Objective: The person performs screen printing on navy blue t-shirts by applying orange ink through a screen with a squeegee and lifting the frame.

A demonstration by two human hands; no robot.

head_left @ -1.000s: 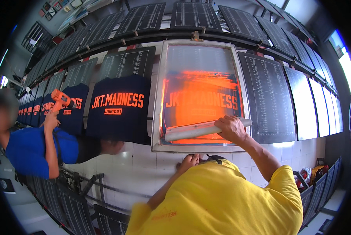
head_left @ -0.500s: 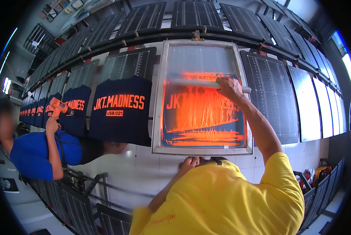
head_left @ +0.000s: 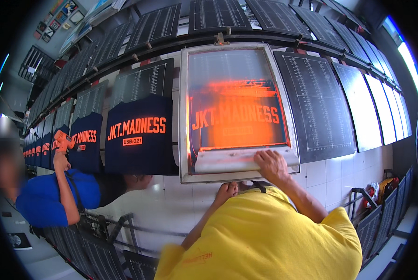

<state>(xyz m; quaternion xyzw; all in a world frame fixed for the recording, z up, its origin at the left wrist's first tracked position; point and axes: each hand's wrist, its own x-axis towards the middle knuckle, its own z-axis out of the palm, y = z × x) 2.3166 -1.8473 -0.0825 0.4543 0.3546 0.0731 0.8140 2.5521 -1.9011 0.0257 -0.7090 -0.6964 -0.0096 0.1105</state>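
My right hand (head_left: 270,165) grips the pale squeegee (head_left: 223,160), which lies across the near end of a screen printing frame (head_left: 184,112). Bright orange ink (head_left: 241,135) covers the middle of the mesh, with dark navy fabric and lettering showing through. Close to my body, just below the frame's near edge, my left hand (head_left: 226,191) is closed with its fingers curled; what it may hold is hidden. To the left lies a navy shirt (head_left: 136,161) printed with orange lettering, on a dark board.
A co-worker in a blue top (head_left: 55,198) stands at the left, holding an orange heat gun (head_left: 65,139) over more printed shirts. A dark board (head_left: 314,107) adjoins the frame's right side. Beyond a long rail runs another row of boards (head_left: 218,15).
My right hand has drawn the squeegee from the far part of the mesh to its near end. Ink streaks are smoothed and the lettering shows more clearly. My left hand stays near the frame.
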